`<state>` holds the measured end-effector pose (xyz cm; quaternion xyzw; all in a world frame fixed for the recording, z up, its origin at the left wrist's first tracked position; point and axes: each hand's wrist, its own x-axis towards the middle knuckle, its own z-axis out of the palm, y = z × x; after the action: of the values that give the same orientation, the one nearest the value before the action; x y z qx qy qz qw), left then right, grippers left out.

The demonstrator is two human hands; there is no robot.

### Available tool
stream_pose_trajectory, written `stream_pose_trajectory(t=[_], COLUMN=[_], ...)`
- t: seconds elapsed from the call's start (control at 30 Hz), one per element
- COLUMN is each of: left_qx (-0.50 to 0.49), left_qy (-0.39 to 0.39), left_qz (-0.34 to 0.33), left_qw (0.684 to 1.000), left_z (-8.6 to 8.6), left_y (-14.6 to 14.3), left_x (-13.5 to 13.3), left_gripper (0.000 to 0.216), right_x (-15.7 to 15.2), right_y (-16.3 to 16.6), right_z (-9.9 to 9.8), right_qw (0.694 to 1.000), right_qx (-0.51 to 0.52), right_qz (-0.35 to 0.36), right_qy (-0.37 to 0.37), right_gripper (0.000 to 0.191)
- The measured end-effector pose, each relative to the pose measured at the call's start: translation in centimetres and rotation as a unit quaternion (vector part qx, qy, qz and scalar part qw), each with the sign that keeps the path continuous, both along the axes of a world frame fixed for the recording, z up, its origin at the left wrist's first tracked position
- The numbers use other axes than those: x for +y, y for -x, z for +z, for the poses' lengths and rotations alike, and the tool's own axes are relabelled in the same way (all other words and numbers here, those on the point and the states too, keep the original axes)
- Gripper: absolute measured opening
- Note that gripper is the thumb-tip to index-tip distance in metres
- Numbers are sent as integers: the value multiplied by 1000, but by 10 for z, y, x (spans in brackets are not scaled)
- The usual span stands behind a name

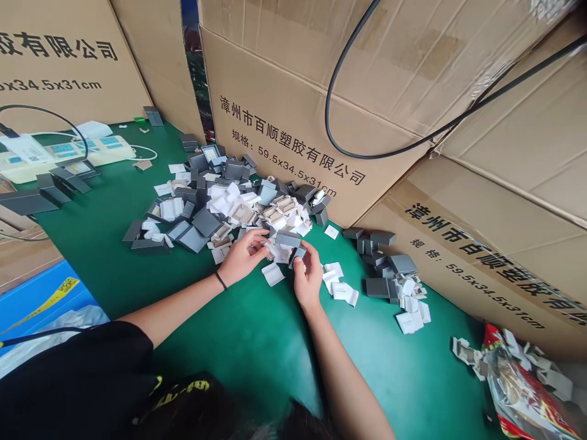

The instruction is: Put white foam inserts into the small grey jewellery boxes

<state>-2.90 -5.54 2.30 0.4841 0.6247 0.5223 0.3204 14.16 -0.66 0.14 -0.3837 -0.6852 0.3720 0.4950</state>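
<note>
My right hand (308,276) grips a small dark grey box (298,255) between thumb and fingers, in front of the heap. To its left, my left hand (243,255) is closed in a pinch on a white paper piece (272,250) beside the box. Whether that piece is still inside the box cannot be made out. Behind both hands spreads a pile of grey boxes (206,222), white papers (224,198) and pale cardboard inserts (277,214). A folded white slip (273,275) lies on the green table (220,342) between my hands.
Large cardboard cartons (284,110) wall the table's back and right. A black cable (328,104) hangs in front. At right sit more grey boxes (378,287) and a red plastic bag (518,391). A power strip (68,153) lies left, above a blue box (41,299).
</note>
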Motion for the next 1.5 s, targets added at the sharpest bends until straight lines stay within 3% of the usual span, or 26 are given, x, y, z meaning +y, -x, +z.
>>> stream_pose_trajectory(t=[0.1, 0.23, 0.3, 0.4, 0.47, 0.53, 0.6, 0.67, 0.73, 0.8, 0.9, 1.0, 1.2, 1.37, 1.5], left_qx=[103, 183, 177, 144, 127, 104, 55, -23, -124, -228, -333, -325, -301, -349, -411], left_qy=[-49, -143, -160, -156, -139, -117, -105, -97, -75, -17, 110, 188, 185, 167, 144], left_qz=[29, 36, 31, -31, -74, -76, -35, 9, 21, -20, -147, -213, -160, -131, -150], left_qw=[993, 972, 971, 977, 979, 985, 992, 995, 989, 973, 925, 902, 922, 913, 888], left_z=[1, 8, 11, 14, 14, 14, 14, 16, 19, 21, 25, 27, 19, 14, 18], left_y=[2, -1, -2, -4, -4, -2, -1, 1, 0, -2, -8, -14, -17, -29, -50], left_x=[-3, -8, -10, -13, -14, -15, -15, -14, -14, -15, -18, -19, -7, 8, 17], left_gripper=[35, 35, 37, 40, 36, 31, 30, 31, 33, 31, 28, 26, 27, 25, 25], right_x=[0, 1, 1, -2, -3, -4, -1, 4, 10, 14, 16, 17, 21, 26, 34], right_y=[0, 2, 3, 3, 2, -1, -4, -7, -9, -9, -9, -10, -15, -21, -29], right_z=[2, 4, 5, 9, 12, 13, 13, 9, 4, -1, -7, -10, -11, -4, 3], right_qw=[999, 995, 990, 979, 971, 972, 984, 994, 987, 971, 944, 931, 938, 976, 985], right_qx=[1, 23, 39, 30, 10, -11, -46, -97, -152, -212, -299, -337, -317, -170, -37], right_qz=[-27, -10, 25, 118, 173, 188, 144, 51, -22, -37, -20, -32, -77, -136, -158], right_qy=[26, 97, 131, 162, 164, 143, 90, 15, -56, -106, -137, -134, -116, -19, 59], right_gripper=[40, 37, 34, 34, 35, 35, 35, 36, 32, 29, 37, 35, 24, 32, 31])
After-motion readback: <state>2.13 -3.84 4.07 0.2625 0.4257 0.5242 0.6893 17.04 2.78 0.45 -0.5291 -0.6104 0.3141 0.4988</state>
